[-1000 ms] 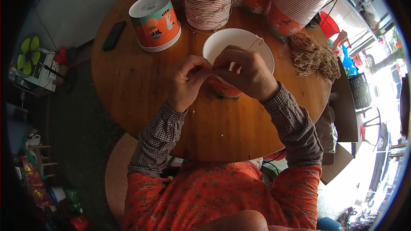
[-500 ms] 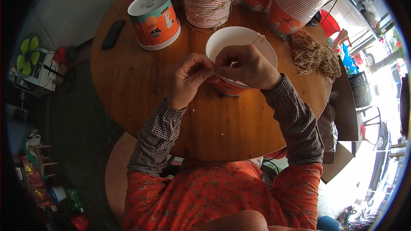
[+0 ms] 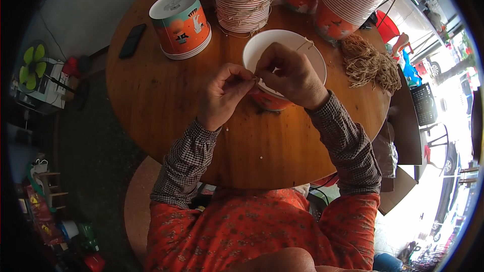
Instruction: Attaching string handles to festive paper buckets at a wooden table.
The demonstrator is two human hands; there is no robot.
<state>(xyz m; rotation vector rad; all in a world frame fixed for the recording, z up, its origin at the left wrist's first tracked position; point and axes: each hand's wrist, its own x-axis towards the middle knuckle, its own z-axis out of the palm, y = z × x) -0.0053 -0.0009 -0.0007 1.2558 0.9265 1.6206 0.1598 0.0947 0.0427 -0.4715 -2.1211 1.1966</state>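
In the head view, the left hand (image 3: 224,93) and right hand (image 3: 292,75) meet at the near rim of the open paper bucket (image 3: 267,45) on the table (image 3: 176,100); thumbs and forefingers are pinched closed, on what I cannot tell; twine (image 3: 305,45) shows at the far-right rim, so that side looks done; the near side seems unfinished.
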